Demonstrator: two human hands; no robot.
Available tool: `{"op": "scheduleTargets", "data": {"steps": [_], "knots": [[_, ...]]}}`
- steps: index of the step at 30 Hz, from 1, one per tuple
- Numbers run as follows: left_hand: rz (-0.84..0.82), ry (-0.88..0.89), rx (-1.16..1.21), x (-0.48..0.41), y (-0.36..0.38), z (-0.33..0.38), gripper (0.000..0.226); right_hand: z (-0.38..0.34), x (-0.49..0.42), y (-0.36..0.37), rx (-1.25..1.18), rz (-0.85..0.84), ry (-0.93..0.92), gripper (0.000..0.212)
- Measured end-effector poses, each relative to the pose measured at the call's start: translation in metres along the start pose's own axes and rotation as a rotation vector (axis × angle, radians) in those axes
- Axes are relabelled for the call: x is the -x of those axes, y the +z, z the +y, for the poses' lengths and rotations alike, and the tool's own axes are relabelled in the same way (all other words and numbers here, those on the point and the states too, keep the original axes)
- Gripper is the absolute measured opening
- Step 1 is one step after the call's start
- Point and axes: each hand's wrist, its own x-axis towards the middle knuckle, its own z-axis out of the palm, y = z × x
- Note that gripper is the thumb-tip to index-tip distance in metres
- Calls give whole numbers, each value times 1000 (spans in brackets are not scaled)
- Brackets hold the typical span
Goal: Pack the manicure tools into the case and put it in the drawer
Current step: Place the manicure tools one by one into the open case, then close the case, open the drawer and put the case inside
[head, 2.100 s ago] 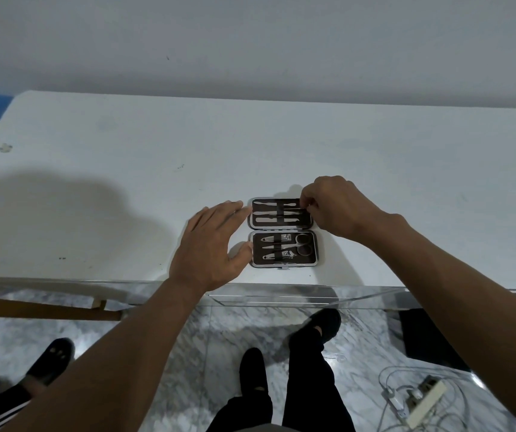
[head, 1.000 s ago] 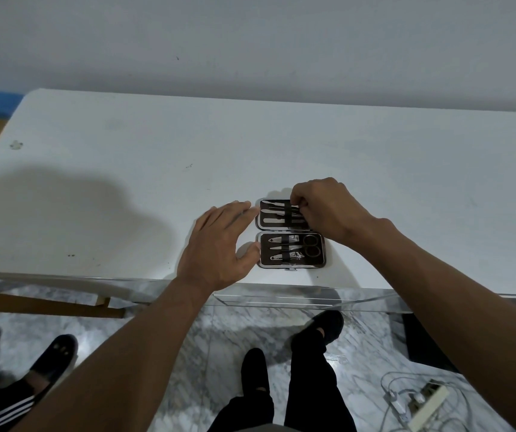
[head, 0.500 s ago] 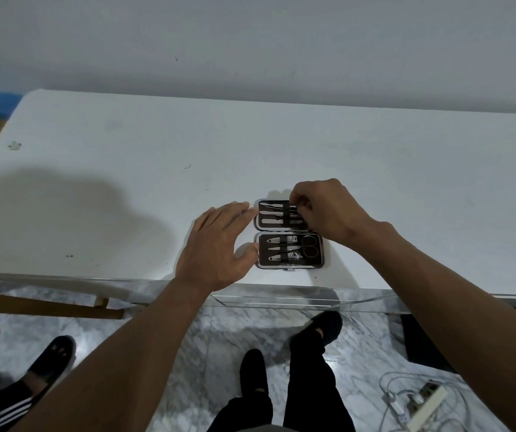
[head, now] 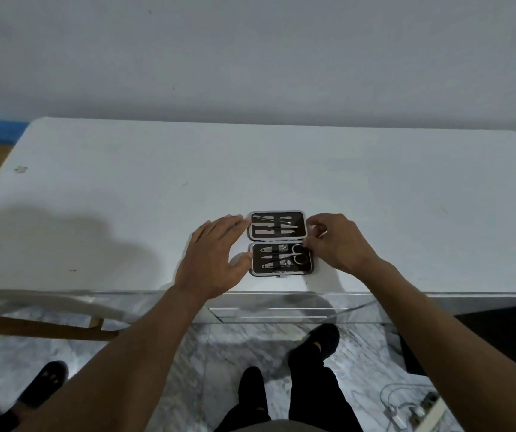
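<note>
The manicure case (head: pixel 280 243) lies open flat near the front edge of the white table (head: pixel 250 169). Its dark lining holds several metal tools under straps: thin picks and files in the far half, clippers and small scissors (head: pixel 297 254) in the near half. My left hand (head: pixel 214 260) rests flat against the case's left side, fingers spread, thumb touching the near half. At the case's right edge sits my right hand (head: pixel 333 241), fingers curled and pinched at the hinge line, holding nothing that I can see.
A clear acrylic drawer (head: pixel 275 310) sticks out under the table's front edge, below the case. Marble floor, my legs, another person's shoes at the lower left, and a power strip with cables (head: pixel 412 410) at the lower right.
My right hand has come off the far half of the case and moved to its right edge, so the far tools now show. The left hand has stayed in place.
</note>
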Motion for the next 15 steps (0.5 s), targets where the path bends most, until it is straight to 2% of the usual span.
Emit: {"op": "scheduleTargets", "data": {"steps": [7, 15], "knots": [[-73, -75, 93, -7, -7, 7, 68, 4, 6, 4, -29, 20, 6, 11], [-172, -400, 268, -26, -19, 35, 45, 4, 4, 7, -92, 25, 61, 15]]}}
